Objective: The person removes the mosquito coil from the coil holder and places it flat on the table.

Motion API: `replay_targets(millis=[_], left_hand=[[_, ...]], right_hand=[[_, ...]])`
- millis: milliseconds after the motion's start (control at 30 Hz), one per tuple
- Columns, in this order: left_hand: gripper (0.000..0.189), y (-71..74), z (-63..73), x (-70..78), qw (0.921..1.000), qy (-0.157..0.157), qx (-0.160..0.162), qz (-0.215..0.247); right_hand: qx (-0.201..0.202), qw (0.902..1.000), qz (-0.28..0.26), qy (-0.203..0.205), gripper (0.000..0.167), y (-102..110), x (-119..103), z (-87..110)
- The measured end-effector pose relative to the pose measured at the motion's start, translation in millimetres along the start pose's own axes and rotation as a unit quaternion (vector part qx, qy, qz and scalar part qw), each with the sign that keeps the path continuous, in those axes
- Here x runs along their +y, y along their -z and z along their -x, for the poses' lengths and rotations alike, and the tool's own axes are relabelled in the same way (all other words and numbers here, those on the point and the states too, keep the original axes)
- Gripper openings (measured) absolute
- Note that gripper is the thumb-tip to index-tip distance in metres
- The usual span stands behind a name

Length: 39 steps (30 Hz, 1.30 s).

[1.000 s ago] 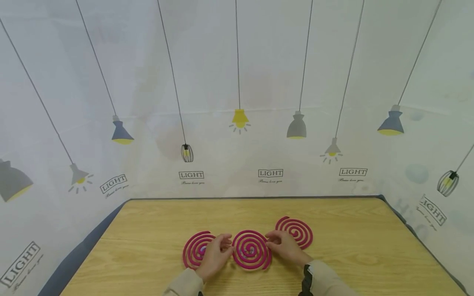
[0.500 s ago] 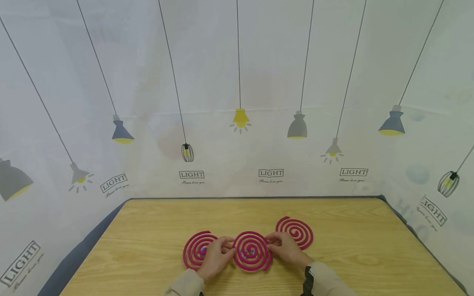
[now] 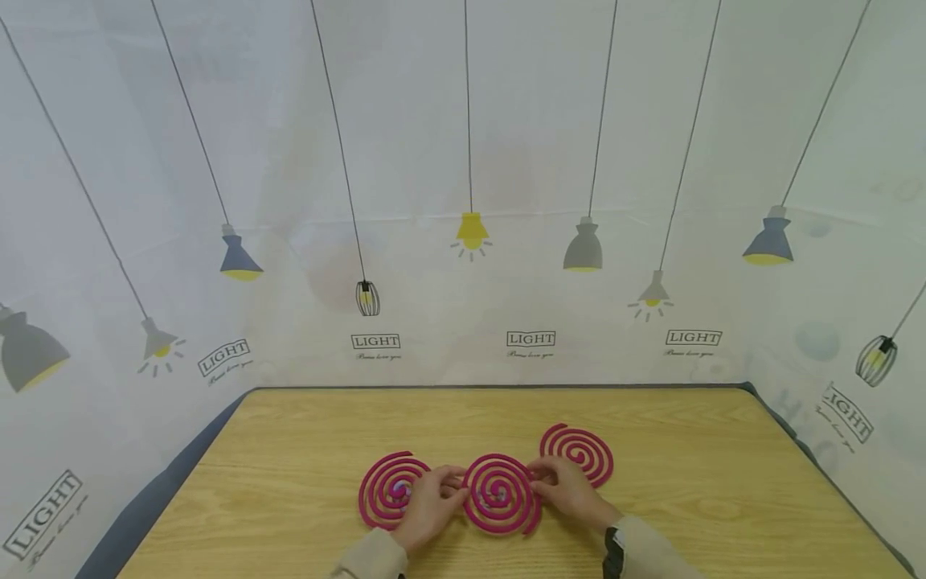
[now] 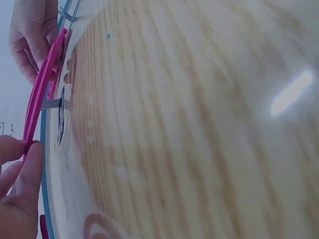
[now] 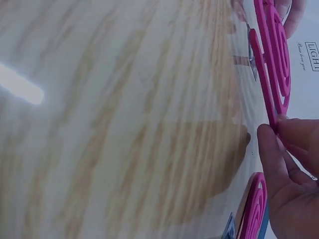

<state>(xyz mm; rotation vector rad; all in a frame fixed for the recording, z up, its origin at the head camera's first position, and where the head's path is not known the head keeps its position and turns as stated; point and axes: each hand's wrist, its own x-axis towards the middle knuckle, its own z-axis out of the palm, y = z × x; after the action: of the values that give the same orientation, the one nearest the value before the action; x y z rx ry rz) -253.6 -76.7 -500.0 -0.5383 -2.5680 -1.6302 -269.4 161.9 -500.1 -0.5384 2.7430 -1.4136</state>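
Note:
Both hands hold a magenta mosquito coil (image 3: 499, 488) by opposite edges at the middle of the table front. My left hand (image 3: 432, 505) pinches its left rim; thumb and fingertip meet on the edge of the coil (image 4: 37, 99) in the left wrist view. At the right rim, my right hand (image 3: 575, 492) pinches the same coil (image 5: 265, 74) between thumb and fingers. Seen edge-on, it stands off the wood, with a thin metal stand (image 4: 52, 104) under it. A second mosquito coil (image 3: 376, 485) lies partly behind my left hand, a silvery piece at its centre.
A third magenta mosquito coil (image 3: 577, 454) lies beyond my right hand, on the wooden table (image 3: 289, 458). Behind the table's far edge rises a white cloth backdrop (image 3: 434, 354) printed with lamps. A tiny blue speck (image 4: 107, 36) is on the wood.
Both hands and the mosquito coil between them have shifted slightly right and a little closer to the body. The left coil shows slightly more from behind the left hand.

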Motion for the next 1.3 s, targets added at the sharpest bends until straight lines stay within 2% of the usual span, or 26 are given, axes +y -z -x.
replay_targets(millis=[333,567,767,867,1300], left_hand=[[0.027,-9.9,-0.1,-2.0,1.0000,0.002,0.005,-0.005],[0.027,-14.2,-1.1,-0.9,1.0000,0.005,0.005,0.000],[0.027,-17.5,-0.1,3.2,0.9995,0.020,0.012,0.019],[0.026,-18.7,-1.2,4.6,0.9992,0.025,0.016,0.029],[0.026,-22.6,-6.4,7.2,0.9900,0.101,0.031,0.093]], right_hand=[[0.007,0.9998,0.004,-0.016,0.022,4.1,3.0,6.6],[0.015,0.9986,-0.002,-0.050,0.030,7.5,-0.3,9.8],[0.024,0.9995,-0.012,-0.019,0.027,7.3,4.8,12.4],[0.026,0.9993,-0.019,-0.016,0.025,7.2,6.8,12.2],[0.036,0.9978,-0.034,-0.043,0.025,4.6,3.2,10.8]])
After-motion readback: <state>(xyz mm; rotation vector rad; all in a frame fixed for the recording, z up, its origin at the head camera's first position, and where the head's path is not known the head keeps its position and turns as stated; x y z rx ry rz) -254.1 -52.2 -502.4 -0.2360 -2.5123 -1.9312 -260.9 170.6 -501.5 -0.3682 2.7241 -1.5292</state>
